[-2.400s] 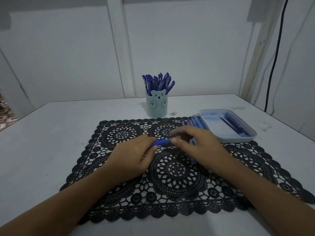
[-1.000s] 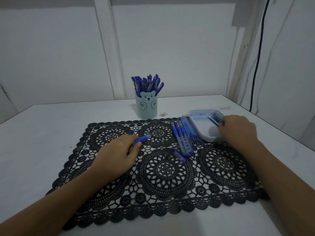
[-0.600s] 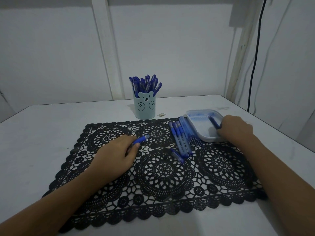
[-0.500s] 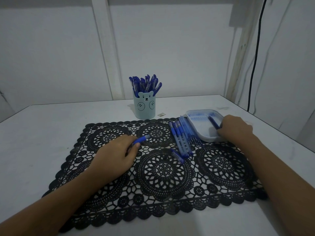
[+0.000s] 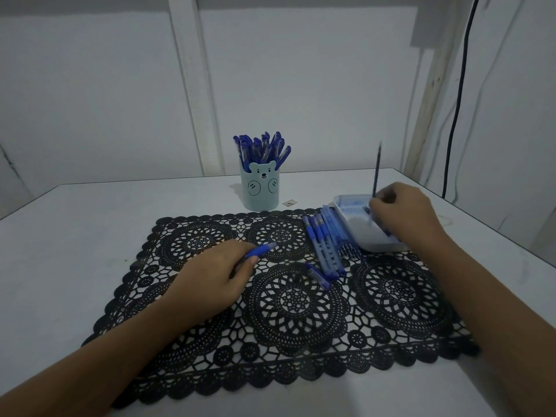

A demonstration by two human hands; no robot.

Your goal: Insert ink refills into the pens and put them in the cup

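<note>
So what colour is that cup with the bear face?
Pale blue-green cup, its bear face drawn in black; the head view shows it.

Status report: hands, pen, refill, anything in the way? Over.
Left hand grips blue plastic pen barrel over black lace mat. Right hand pinches thin blue ink refill, upright above pale plastic tray. Loose blue pens lie between hands.

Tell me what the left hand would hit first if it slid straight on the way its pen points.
Probably the row of loose pens lying on the mat; the left hand and its pen barrel aim right and slightly away, depth uncertain.
</note>
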